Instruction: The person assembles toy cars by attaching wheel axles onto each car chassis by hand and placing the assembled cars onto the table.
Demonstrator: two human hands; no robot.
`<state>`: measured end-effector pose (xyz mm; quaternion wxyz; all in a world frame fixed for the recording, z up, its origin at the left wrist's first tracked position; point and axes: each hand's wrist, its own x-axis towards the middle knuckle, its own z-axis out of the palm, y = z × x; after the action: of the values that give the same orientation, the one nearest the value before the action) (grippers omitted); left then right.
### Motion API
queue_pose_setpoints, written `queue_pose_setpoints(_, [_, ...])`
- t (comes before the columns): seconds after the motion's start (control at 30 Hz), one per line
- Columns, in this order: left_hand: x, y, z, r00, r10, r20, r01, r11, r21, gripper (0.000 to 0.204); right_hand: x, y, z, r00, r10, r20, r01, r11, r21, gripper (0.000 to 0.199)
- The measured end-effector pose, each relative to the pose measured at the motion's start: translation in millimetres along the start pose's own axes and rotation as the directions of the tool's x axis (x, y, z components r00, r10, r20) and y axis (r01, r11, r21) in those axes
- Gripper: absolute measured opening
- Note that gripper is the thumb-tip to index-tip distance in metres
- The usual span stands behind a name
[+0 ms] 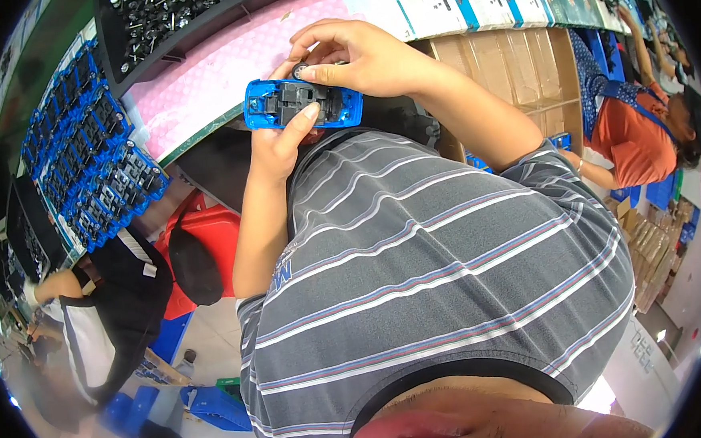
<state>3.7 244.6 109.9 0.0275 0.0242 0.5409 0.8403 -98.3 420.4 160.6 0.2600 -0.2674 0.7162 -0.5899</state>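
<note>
A blue toy car body [349,108] lies underside up, with a black chassis piece [295,98] set inside it. My left hand [276,150] grips the body from below, its thumb pressed on the black part. At the far edge of the car, my right hand [353,58] is closed, with thumb and fingers around a small dark wheel [300,71] with a pale hub. The wheel is right against the body's edge; whether it is fixed to it, I cannot tell. Some fingertips of both hands are hidden behind the car.
A black tray [175,39] of small wheels on axles stands on the pink bench mat [221,66]. Rows of blue car bodies [93,146] fill the left side. A cardboard box [502,69] is at right. Co-workers sit at both sides, near a red chair [212,247].
</note>
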Motion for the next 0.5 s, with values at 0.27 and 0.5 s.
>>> queue_pose_setpoints(0.27, [0.5,9.1,2.1,0.998,0.023,-0.054,-0.025,0.999,-0.027,0.074,-13.2,-3.7,-5.5,0.975,-0.186,-0.12,0.174,0.98,-0.099,0.021])
queue_pose_setpoints(0.5, [3.8,9.0,-15.1,0.969,0.032,-0.244,-0.041,0.999,-0.028,0.06,-17.5,-11.1,-5.5,0.933,-0.357,-0.048,0.305,0.852,-0.426,0.016])
